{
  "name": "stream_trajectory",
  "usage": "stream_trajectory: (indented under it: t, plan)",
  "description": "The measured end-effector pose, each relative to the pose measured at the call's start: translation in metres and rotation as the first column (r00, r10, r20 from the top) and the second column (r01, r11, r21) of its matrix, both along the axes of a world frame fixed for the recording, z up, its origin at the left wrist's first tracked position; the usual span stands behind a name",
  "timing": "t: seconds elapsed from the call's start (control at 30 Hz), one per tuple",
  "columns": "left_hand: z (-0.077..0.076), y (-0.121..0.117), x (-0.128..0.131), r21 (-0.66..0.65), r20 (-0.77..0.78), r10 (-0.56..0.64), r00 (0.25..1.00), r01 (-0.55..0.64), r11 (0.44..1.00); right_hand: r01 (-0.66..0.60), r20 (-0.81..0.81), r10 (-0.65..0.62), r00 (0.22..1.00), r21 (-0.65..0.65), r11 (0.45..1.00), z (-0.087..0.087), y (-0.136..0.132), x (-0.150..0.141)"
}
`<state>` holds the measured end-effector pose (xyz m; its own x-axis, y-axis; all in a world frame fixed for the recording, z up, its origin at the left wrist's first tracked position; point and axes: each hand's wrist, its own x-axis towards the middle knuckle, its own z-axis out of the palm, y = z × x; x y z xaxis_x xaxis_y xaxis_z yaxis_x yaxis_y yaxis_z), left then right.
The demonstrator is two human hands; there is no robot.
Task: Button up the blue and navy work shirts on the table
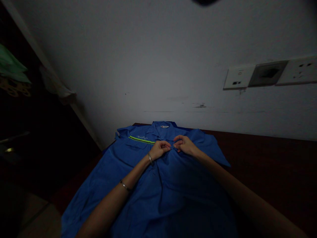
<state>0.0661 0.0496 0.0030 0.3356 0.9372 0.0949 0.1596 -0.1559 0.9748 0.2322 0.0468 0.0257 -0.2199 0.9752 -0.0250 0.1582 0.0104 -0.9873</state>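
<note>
Grey wall [148, 66] rises behind a dark reddish worktop [262, 162], where a blue shirt [138, 165] lies spread. Over its chest, forearms angled inward, the left hand [160, 149] and right hand [185, 145] nearly meet, fingers pinched narrowly on the shirt's front.

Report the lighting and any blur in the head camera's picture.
Head view: dim overall, the wall looking grey; the blue shirt darkens toward its lower right; a blurred dark shape intrudes at the top edge.
</note>
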Motion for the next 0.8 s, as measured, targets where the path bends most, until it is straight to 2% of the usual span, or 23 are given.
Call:
stream_trajectory:
  t: [0.1,0.17,0.2,0.27,0.37,0.5,0.63,0.7,0.8]
  plan:
    - [0.000,-0.001,0.001,0.073,-0.041,0.005,0.999,-0.002,0.997,0.000,-0.006,0.000,1.000,0.015,1.000,-0.003,0.004,0.003]
    - [0.003,-0.004,0.002,0.243,-0.105,0.041,0.994,-0.014,0.970,0.003,-0.003,-0.003,1.000,0.022,1.000,-0.003,0.005,0.005]
    - [0.005,-0.005,0.002,0.360,-0.150,0.069,0.986,-0.011,0.933,0.005,0.001,-0.005,1.000,0.025,1.000,-0.003,0.006,0.006]
    - [0.009,-0.010,0.002,0.580,-0.250,0.126,0.960,0.044,0.813,0.006,0.012,-0.006,1.000,0.031,1.000,-0.002,0.006,0.006]
    - [0.012,-0.015,0.001,0.754,-0.379,0.203,0.903,0.174,0.633,0.003,0.033,-0.004,0.999,0.041,0.999,-0.002,0.007,0.007]
    - [0.011,-0.018,-0.001,0.838,-0.472,0.347,0.810,0.290,0.463,0.002,0.046,-0.004,0.999,0.041,0.999,-0.001,0.007,0.008]
    - [0.012,-0.019,0.000,0.867,-0.492,0.443,0.750,0.375,0.328,0.027,0.046,-0.027,0.999,0.003,1.000,0.005,0.004,0.009]
    - [0.012,-0.020,0.000,0.874,-0.485,0.458,0.745,0.393,0.286,0.042,0.044,-0.042,0.998,-0.005,0.999,0.006,0.002,0.008]
    - [0.012,-0.020,0.000,0.881,-0.473,0.459,0.752,0.396,0.260,0.056,0.040,-0.056,0.998,0.002,0.998,0.005,0.002,0.006]
